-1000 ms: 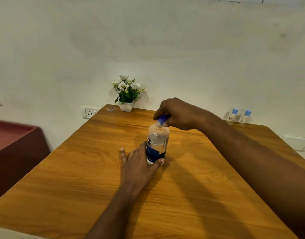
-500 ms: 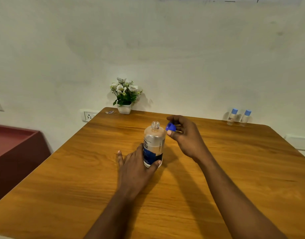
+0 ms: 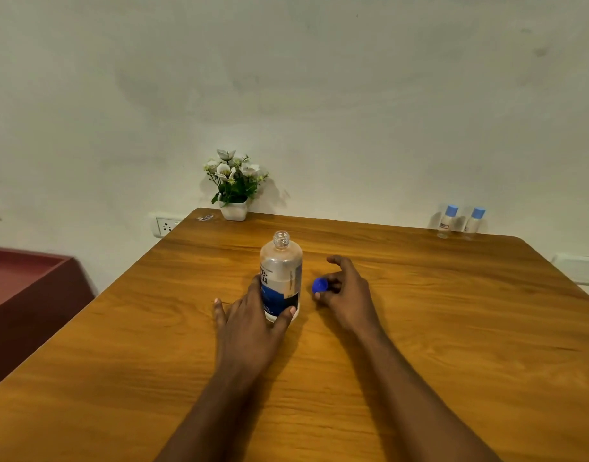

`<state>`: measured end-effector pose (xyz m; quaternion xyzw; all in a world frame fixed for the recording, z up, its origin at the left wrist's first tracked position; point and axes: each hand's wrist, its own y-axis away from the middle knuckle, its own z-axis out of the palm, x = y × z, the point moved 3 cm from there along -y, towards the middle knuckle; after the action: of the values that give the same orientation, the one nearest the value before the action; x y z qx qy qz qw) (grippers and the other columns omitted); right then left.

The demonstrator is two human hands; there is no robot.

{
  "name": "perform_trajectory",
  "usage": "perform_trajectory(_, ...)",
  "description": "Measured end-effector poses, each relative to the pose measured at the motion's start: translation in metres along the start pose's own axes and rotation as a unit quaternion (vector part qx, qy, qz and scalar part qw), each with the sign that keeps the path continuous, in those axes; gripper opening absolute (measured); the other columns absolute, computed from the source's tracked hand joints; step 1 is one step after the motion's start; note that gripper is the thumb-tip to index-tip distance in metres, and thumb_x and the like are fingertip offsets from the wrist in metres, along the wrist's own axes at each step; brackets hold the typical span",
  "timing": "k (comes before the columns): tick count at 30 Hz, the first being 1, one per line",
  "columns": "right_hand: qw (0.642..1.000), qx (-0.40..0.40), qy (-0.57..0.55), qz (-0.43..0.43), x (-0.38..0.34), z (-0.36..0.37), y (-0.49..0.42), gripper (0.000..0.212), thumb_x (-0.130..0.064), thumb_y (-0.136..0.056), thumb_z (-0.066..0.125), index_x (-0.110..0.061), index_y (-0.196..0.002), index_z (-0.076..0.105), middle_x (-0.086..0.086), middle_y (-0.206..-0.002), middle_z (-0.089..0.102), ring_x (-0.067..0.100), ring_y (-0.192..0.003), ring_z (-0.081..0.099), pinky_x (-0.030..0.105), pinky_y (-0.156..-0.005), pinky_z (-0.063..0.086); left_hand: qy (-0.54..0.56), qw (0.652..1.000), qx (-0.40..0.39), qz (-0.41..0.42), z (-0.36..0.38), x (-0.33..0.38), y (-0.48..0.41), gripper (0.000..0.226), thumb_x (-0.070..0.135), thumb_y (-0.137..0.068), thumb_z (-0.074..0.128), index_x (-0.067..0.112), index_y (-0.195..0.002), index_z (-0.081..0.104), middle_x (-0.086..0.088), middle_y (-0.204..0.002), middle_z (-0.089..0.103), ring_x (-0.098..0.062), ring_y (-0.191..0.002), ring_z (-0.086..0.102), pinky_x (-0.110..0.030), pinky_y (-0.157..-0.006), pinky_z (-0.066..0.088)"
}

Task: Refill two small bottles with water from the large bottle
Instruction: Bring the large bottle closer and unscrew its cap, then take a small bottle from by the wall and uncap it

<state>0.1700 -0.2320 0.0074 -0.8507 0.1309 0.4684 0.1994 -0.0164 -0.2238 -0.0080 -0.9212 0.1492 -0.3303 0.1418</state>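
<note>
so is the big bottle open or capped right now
Open: the large bottle has a bare threaded neck, and the right hand pinches the blue cap beside it.

Left hand (image 3: 250,316) in grip, right hand (image 3: 348,295) curled

Passes over bare wood of the table (image 3: 436,328) from the right hand (image 3: 348,295), pinching the blue cap (image 3: 320,285), to the two small bottles (image 3: 447,223) at the far right edge. Meets the upright large bottle (image 3: 280,271), gripped low by the left hand (image 3: 250,315), just to the left. Finds a flower pot (image 3: 234,211) well behind, at the far edge.
</note>
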Motion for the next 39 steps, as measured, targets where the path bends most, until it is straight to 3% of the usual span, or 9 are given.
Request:
perform_trajectory(5,1.000,0.010,0.026,0.007,0.005,0.011,-0.007,0.077,-0.009,-0.082,0.074,-0.035,-0.143,0.033,-0.002,-0.118,0.064,0.014,-0.110,0.058,0.031,-0.090,0.051,-0.024,0.999,-0.022,0.001,0.004,-0.004,-0.002,0.090,0.067,-0.081,0.050,0.029,-0.147,0.003,0.007,-0.148,0.041,-0.017,-0.137,0.034,-0.054,-0.117,-0.002)
perform_trajectory(12,0.999,0.006,0.034,0.018,0.009,0.012,-0.009,0.087,-0.008,-0.081,0.074,-0.033,-0.148,0.025,0.000,-0.115,0.063,0.009,-0.103,0.054,0.023,-0.081,0.044,-0.019,0.999,-0.031,-0.014,0.004,-0.007,-0.002,0.095,0.071,-0.077,0.050,0.030,-0.147,0.001,0.005,-0.148,0.041,-0.018,-0.138,0.033,-0.053,-0.116,-0.004)
perform_trajectory(17,0.999,0.004,0.028,0.044,0.010,0.009,-0.005,0.096,-0.011,-0.079,0.077,-0.031,-0.152,0.017,0.003,-0.134,0.058,0.019,-0.125,0.052,0.033,-0.096,0.045,-0.017,0.999,-0.042,-0.018,0.002,-0.004,0.001,0.100,0.069,-0.077,0.052,0.025,-0.149,-0.002,0.004,-0.152,0.035,-0.018,-0.140,0.029,-0.053,-0.117,-0.003)
perform_trajectory(22,0.998,0.002,0.034,0.059,0.012,0.001,0.006,0.101,-0.015,-0.078,0.079,-0.030,-0.153,0.013,0.001,-0.139,0.055,0.020,-0.128,0.051,0.030,-0.095,0.045,0.019,0.999,-0.017,-0.038,-0.008,0.000,0.013,0.100,0.058,-0.081,0.059,0.017,-0.150,-0.002,-0.002,-0.154,0.030,-0.017,-0.142,0.025,-0.045,-0.117,-0.001)
perform_trajectory(26,0.998,-0.003,0.044,0.040,0.012,-0.010,0.020,0.083,-0.017,-0.079,0.077,-0.025,-0.148,0.031,0.000,-0.136,0.058,0.016,-0.125,0.053,0.028,-0.097,0.044,0.066,0.995,0.008,-0.069,-0.016,0.006,0.033,0.079,0.041,-0.088,0.059,0.021,-0.149,0.014,-0.005,-0.151,0.032,-0.021,-0.139,0.028,-0.045,-0.118,0.014)
perform_trajectory(30,0.998,-0.033,0.050,0.018,0.013,-0.024,0.035,0.064,-0.017,-0.080,0.076,-0.021,-0.138,0.050,0.000,-0.135,0.059,0.012,-0.123,0.055,0.025,-0.100,0.043,0.078,0.994,0.027,-0.064,-0.020,0.019,0.060,0.054,0.034,-0.088,0.060,0.022,-0.136,0.040,-0.005,-0.136,0.043,-0.022,-0.126,0.040,-0.048,-0.107,0.035)
perform_trajectory(33,0.998,-0.054,0.037,0.016,0.016,-0.038,0.047,0.058,-0.014,-0.081,0.075,-0.019,-0.135,0.055,0.000,-0.133,0.061,0.010,-0.122,0.056,0.026,-0.102,0.043,0.050,0.998,0.002,-0.023,-0.014,0.031,0.071,0.042,0.034,-0.088,0.059,0.024,-0.127,0.049,0.000,-0.130,0.046,-0.019,-0.123,0.042,-0.046,-0.108,0.034)
perform_trajectory(39,0.998,-0.031,0.037,0.041,0.032,-0.077,0.054,0.050,-0.013,-0.084,0.073,-0.017,-0.131,0.058,0.000,-0.131,0.062,0.012,-0.122,0.055,0.029,-0.104,0.043,0.033,0.996,-0.064,0.052,0.011,0.062,0.070,0.043,0.041,-0.090,0.053,0.029,-0.131,0.046,0.008,-0.129,0.047,-0.011,-0.121,0.040,-0.037,-0.105,0.037)
